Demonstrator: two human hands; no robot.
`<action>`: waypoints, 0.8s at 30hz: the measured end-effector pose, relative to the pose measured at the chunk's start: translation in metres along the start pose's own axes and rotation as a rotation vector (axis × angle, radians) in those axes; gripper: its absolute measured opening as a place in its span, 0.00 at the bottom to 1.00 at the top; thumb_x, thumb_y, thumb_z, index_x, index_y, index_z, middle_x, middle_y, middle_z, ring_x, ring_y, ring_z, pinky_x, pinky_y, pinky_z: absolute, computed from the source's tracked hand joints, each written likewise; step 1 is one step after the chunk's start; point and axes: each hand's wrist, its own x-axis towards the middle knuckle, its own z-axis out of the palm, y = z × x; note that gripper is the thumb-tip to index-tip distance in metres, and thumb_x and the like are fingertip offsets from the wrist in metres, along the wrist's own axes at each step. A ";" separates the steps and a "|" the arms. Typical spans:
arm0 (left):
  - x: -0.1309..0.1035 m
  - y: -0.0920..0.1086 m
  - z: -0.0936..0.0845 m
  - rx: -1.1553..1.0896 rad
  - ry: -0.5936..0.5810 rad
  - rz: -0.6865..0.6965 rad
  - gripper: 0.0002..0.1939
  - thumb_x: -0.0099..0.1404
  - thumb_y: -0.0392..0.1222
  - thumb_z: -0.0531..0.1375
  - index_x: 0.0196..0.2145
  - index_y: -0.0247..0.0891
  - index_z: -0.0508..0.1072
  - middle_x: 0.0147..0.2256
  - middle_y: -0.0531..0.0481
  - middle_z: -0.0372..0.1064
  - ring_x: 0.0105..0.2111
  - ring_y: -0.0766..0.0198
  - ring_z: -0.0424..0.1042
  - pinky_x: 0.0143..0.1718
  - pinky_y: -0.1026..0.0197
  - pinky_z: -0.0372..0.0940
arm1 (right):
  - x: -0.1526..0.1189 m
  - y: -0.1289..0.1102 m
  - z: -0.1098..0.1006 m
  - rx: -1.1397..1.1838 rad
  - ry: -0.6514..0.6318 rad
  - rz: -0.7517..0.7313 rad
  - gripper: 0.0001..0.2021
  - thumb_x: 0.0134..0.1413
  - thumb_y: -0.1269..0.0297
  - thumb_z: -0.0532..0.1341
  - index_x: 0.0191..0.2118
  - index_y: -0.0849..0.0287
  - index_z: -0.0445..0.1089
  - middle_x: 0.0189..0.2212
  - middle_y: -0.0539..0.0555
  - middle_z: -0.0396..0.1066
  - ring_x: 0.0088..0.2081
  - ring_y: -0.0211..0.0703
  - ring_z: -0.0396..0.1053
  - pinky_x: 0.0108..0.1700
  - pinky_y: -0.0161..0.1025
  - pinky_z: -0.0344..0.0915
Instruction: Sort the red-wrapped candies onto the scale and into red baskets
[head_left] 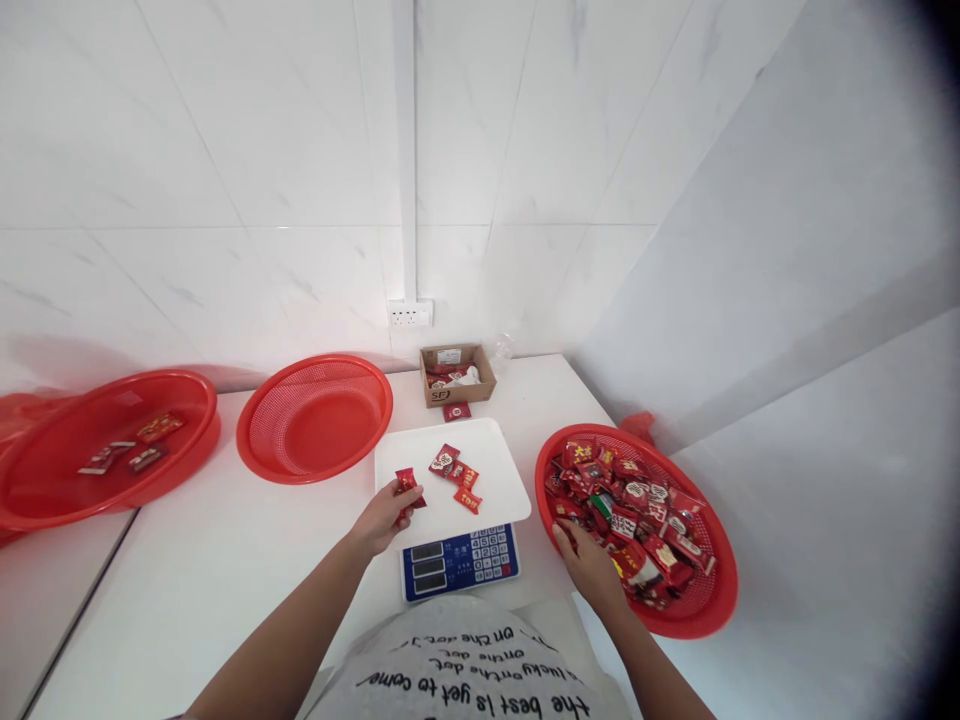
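Observation:
Over the left edge of the white scale tray (pixel 491 455), my left hand (pixel 388 515) grips a red packet (pixel 410 487). Several red packets (pixel 445 460) lie on the tray, toward its middle. Below it shows the blue scale panel (pixel 460 563) with keys and displays. My right hand (pixel 589 560) reaches over the near left rim of the red basket (pixel 724 570), at its heap of red packets (pixel 622 520). Its fingers are bent among the packets; whether they hold one is unclear.
An empty red basket (pixel 259 460) stands left of the tray, and another red basket (pixel 206 415) with a few packets is farther left. Behind the tray are a cardboard box (pixel 459 390) of packets and one loose packet (pixel 457 411). A wall rises behind.

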 end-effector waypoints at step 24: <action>-0.004 0.001 -0.015 -0.213 0.083 -0.062 0.16 0.54 0.47 0.64 0.27 0.37 0.60 0.19 0.58 0.60 0.14 0.78 0.54 0.12 0.75 0.46 | 0.001 0.001 0.001 0.016 0.013 -0.004 0.26 0.55 0.48 0.44 0.49 0.59 0.65 0.50 0.59 0.67 0.50 0.50 0.65 0.50 0.43 0.59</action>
